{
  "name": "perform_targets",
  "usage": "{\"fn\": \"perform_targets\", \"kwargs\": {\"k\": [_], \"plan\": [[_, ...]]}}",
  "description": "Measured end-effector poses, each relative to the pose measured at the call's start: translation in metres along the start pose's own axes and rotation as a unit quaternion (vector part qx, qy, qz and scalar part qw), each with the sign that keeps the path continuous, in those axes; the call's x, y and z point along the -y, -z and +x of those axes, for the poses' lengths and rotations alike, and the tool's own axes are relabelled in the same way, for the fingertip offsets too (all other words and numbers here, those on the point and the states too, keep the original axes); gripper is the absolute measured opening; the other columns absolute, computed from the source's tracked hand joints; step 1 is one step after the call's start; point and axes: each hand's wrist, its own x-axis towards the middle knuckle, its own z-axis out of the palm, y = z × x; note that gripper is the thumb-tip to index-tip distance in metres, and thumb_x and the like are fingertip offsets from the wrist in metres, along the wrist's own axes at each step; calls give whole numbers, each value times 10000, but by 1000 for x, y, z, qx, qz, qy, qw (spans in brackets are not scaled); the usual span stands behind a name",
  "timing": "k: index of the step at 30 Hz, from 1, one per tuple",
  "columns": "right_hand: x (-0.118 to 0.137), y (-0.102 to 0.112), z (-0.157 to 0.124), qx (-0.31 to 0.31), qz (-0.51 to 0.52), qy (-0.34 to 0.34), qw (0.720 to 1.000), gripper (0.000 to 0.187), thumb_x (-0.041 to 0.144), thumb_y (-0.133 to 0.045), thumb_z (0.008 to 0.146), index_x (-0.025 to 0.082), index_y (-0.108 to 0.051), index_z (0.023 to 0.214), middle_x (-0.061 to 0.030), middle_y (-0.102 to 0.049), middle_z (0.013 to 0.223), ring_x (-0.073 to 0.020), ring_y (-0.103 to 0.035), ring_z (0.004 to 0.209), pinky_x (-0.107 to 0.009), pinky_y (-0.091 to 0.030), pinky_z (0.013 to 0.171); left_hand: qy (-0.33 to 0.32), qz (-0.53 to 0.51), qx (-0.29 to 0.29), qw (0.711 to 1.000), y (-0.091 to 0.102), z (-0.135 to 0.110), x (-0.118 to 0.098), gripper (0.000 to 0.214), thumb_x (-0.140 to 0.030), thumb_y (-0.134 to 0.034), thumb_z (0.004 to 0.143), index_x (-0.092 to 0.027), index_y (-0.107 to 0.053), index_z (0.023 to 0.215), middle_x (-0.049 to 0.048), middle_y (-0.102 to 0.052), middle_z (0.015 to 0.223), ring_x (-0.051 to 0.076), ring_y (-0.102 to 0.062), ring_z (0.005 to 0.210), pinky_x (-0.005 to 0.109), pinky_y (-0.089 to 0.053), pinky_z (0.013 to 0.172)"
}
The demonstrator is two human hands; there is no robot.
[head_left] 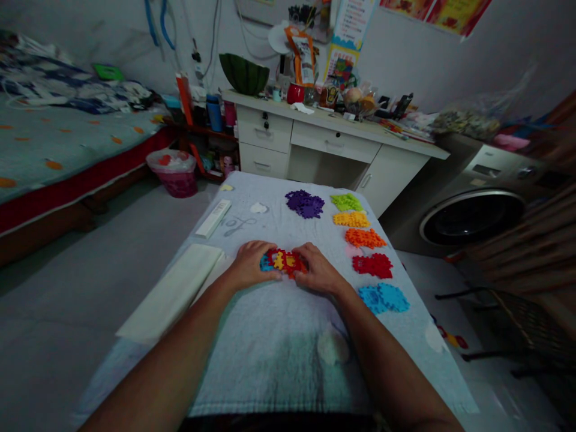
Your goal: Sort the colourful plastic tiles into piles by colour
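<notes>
Both my hands are in the middle of the cloth-covered table. Between them lies a small cluster of toothed plastic pieces (284,261) in red, yellow, blue and orange. My left hand (252,264) curls round the blue left end. My right hand (318,270) closes on the red and orange right end. Fingers partly hide both ends, and whether the pieces interlock I cannot tell. To the right of my right hand are piles of similar pieces: blue (383,298), red (372,265), orange (365,238), yellow (351,219) and green (346,202). A purple pile (305,204) lies beyond my hands.
On the table's left side lie a folded whitish sheet (173,291) and a narrow white box (213,218). Behind the table stands a white desk (265,135) with a watermelon piece (245,74). A washing machine (472,198) is at right, a pink bin (175,180) at left.
</notes>
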Motion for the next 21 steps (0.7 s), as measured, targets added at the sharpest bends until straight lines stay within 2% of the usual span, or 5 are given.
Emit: {"fn": "perform_targets", "kwargs": {"k": [7, 10, 14, 18, 21], "plan": [[-12, 8, -1, -47, 40, -68, 996, 248, 305, -450, 949, 168, -636, 1037, -58, -640, 951, -172, -568, 865, -283, -429, 797, -21, 27, -15, 999, -4, -1, -1, 571, -533, -709, 702, -282, -597, 1203, 47, -620, 1218, 292, -506, 1173, 437, -350, 1016], [-20, 9, -2, -62, 17, -100, 993, 408, 358, -294, 1016, 179, -608, 827, -39, -629, 795, -160, -559, 744, -266, -404, 711, -20, 33, -21, 999, -6, -1, -2, 507, -506, -680, 741, -290, -604, 1193, 41, -624, 1209, 286, -514, 1161, 438, -349, 1012], [-26, 7, -2, -50, -53, -156, 985, 442, 395, -298, 1018, 191, -581, 746, -43, -619, 726, -159, -556, 691, -264, -375, 671, -18, 33, -21, 999, -5, 0, -3, 491, -484, -681, 745, -286, -609, 1188, 39, -631, 1204, 286, -514, 1163, 443, -347, 1013], [-29, 3, -2, -97, -123, -234, 959, 325, 453, -439, 956, 179, -611, 980, -109, -657, 916, -217, -595, 826, -302, -426, 724, -15, 33, -22, 999, -5, 0, -4, 475, -462, -679, 745, -288, -619, 1183, 41, -636, 1201, 287, -513, 1164, 446, -346, 1017], [-33, 0, -4, -136, -147, -199, 959, 429, 393, -570, 872, 163, -537, 1233, -160, -600, 1162, -270, -560, 1049, -368, -441, 888, -16, 36, -23, 999, -6, 0, -3, 473, -458, -679, 744, -296, -616, 1184, 38, -635, 1201, 286, -511, 1162, 444, -347, 1017]]}}
